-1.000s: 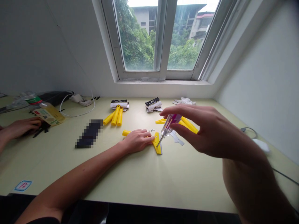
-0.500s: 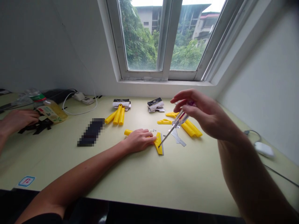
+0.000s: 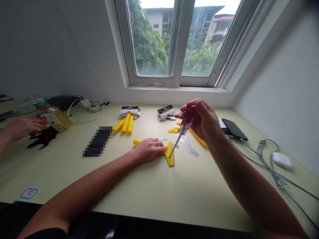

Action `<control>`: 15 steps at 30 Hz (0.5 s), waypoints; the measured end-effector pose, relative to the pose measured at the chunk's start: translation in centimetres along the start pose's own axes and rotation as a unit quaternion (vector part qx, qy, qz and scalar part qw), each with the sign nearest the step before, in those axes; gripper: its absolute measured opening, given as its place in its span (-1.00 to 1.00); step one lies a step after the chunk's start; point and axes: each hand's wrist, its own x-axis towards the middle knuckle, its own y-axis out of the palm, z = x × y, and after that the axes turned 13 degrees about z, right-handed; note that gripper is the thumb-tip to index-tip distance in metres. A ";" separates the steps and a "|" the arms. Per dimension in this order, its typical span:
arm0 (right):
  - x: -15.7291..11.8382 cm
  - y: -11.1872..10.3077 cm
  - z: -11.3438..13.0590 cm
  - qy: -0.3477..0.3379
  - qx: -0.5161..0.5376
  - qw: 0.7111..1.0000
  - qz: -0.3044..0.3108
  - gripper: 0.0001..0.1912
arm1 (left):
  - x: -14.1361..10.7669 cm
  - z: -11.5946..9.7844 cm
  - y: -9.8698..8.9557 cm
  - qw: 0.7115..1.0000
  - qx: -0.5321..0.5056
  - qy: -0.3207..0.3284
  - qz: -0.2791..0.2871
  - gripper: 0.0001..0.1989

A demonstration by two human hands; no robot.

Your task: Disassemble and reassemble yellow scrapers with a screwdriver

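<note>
Screwdriver [image 3: 186, 120]: gripped between fingers and thumb of right hand [image 3: 200, 120], tip on yellow plastic piece [image 3: 169, 154].
Left hand [image 3: 149, 150]: open, pressing that piece down.
Bench [image 3: 149, 189]: under the piece, with small metal parts [image 3: 163, 139] and metal strip [image 3: 189, 148] just beside it.

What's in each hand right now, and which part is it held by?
The right hand pinches a screwdriver by its clear handle, with the tip at the yellow plastic scraper. The left hand holds nothing in its grip; it presses flat on that scraper.

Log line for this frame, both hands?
left hand: on yellow piece | right hand: holding screwdriver, tip on yellow piece
</note>
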 end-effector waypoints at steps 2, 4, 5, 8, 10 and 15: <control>-0.2 -0.2 0.6 0.031 -0.046 0.998 0.010 -0.67 | -0.1 0.1 0.1 1.000 -0.001 0.000 -0.002 -0.71; -0.6 0.4 1.3 0.032 -0.115 0.993 -0.005 -0.67 | -0.1 0.1 0.2 1.000 0.006 -0.001 0.001 -0.70; -0.9 0.9 1.5 0.023 -0.146 0.989 -0.018 -0.66 | -0.1 0.1 0.2 1.000 0.012 -0.002 0.005 -0.70; -1.8 2.8 2.2 -0.028 -0.243 0.970 -0.017 -0.61 | 0.0 -0.1 0.0 0.999 0.032 -0.005 0.017 -0.70; -2.2 3.8 2.6 -0.074 -0.359 0.930 0.035 -0.63 | 0.0 -0.1 -0.1 0.999 0.041 -0.009 0.013 -0.71; -2.9 4.0 4.8 -0.091 -0.547 0.826 0.101 -0.68 | 0.0 -0.1 0.0 0.999 0.040 -0.013 0.002 -0.72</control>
